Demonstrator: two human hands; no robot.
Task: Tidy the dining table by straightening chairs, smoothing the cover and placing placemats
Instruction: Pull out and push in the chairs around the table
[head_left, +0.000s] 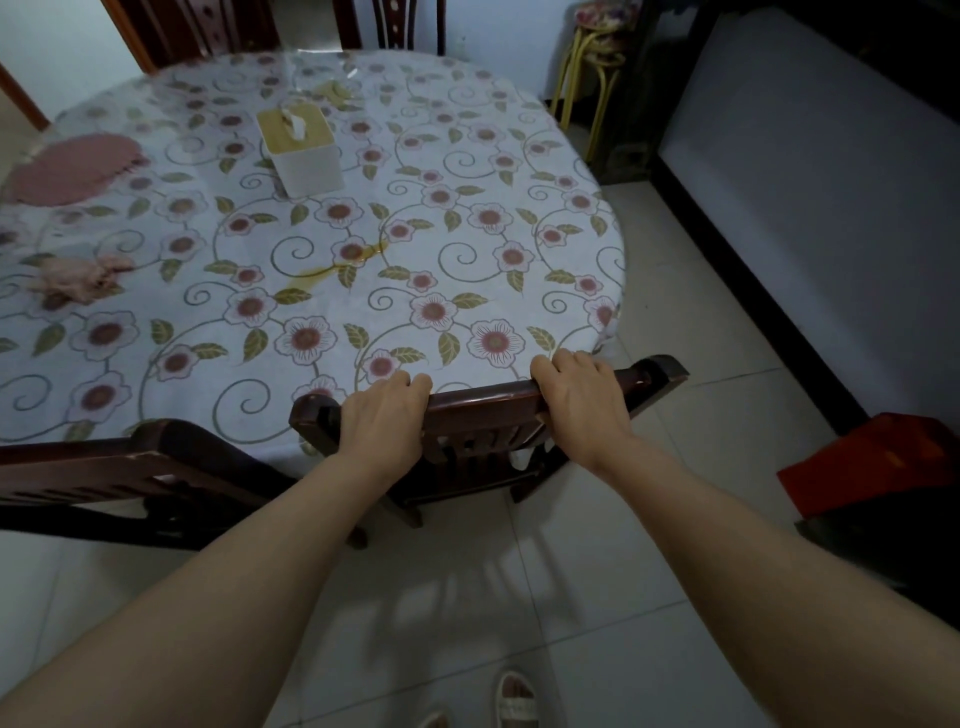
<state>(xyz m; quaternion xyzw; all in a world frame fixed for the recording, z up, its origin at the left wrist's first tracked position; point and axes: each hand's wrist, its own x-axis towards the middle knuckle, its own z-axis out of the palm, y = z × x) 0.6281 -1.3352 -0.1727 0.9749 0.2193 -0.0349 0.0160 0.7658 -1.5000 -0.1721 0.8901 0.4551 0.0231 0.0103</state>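
Floral-covered worktop (467, 249) meets a dark wooden chair (483, 410); left hand (382, 415) and right hand (584, 397) each grip its top rail, fingers seemingly curled over

Table cover (467, 260): looks like plastic sheet w/ printed flowers, smooth, slight sheen; clear glossy film shows at far edge. Yellowish liquid streak (332, 267) near middle, wet-looking. Chair (483, 410) at near edge: dark wood, varnished, semi-gloss; top rail has small chips in the finish. 2nd chair (130, 462) at near left edge: same dark varnished wood, worn at the rail edge. Tissue box (306, 161): white matt body, prob. plastic, lid w/ light wood look; white paper tissue sticks out. Placemat (72, 169) at left edge: pink, matt, looks like woven cloth. Rag (78, 278) by left edge: pinkish crumpled cloth, soft. Floor (649, 519): pale tiles, smooth, low gloss. Stool (597, 67) past far right edge: yellow metal legs, floral cloth seat.
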